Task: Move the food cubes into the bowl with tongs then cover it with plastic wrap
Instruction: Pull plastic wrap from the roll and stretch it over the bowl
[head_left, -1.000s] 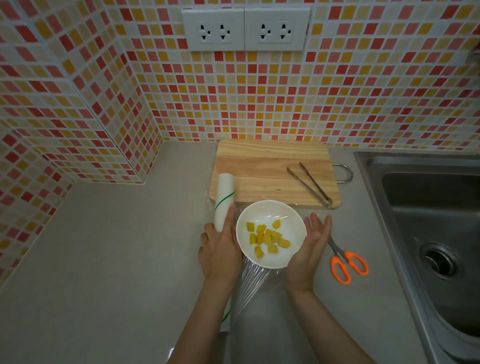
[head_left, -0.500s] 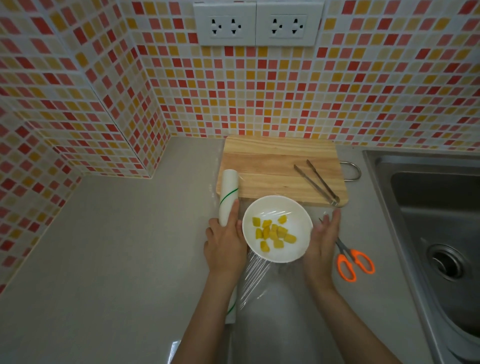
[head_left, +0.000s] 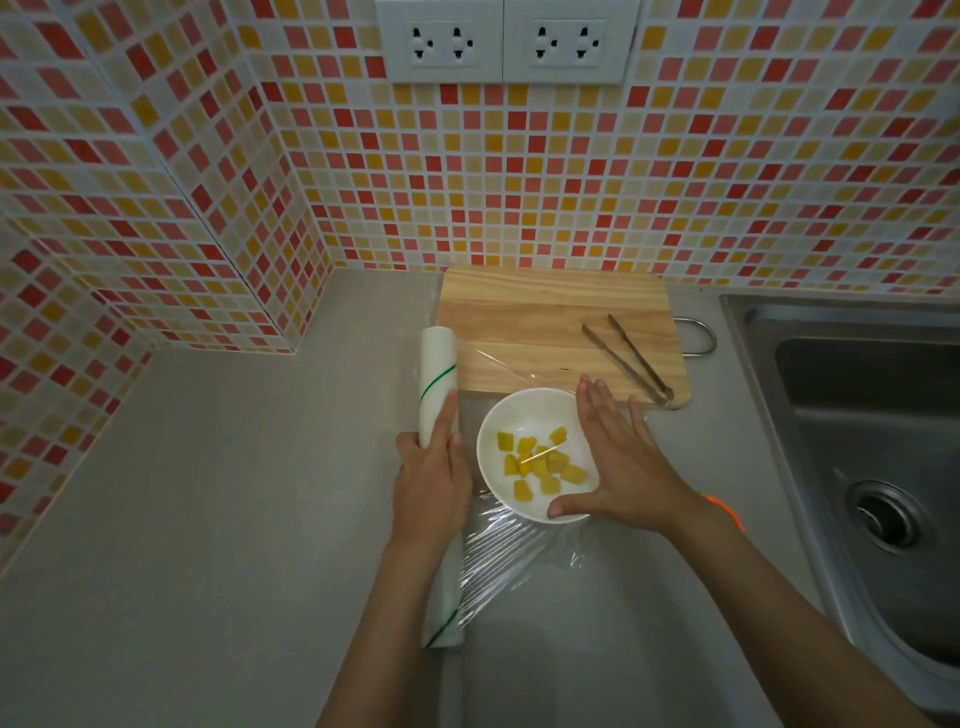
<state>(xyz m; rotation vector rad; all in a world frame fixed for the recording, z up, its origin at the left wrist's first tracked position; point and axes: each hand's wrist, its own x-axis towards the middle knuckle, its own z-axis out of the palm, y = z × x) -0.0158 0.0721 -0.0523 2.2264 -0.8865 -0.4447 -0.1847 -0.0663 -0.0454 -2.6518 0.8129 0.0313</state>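
Observation:
A white bowl (head_left: 498, 499) holding several yellow food cubes (head_left: 540, 465) stands on the grey counter just in front of the wooden cutting board (head_left: 545, 322). Clear plastic wrap (head_left: 498, 566) stretches from the white roll (head_left: 439, 364) rightward; a glint over the cubes suggests it lies across the bowl. My left hand (head_left: 431, 483) holds the roll, index finger straight along it. My right hand (head_left: 623, 462) lies flat over the bowl's right side, thumb on the near rim. Metal tongs (head_left: 626, 356) rest on the board's right part.
Orange scissor handles (head_left: 724, 509) peek out behind my right wrist. A steel sink (head_left: 857, 441) with a drain fills the right side. Tiled walls with sockets (head_left: 504, 41) close off the back and left. Bare grey counter (head_left: 208, 493) spreads to the left.
My right hand has moved from beside the bowl's right edge onto its top, fingers flat and thumb on the near rim. My left hand stays on the roll.

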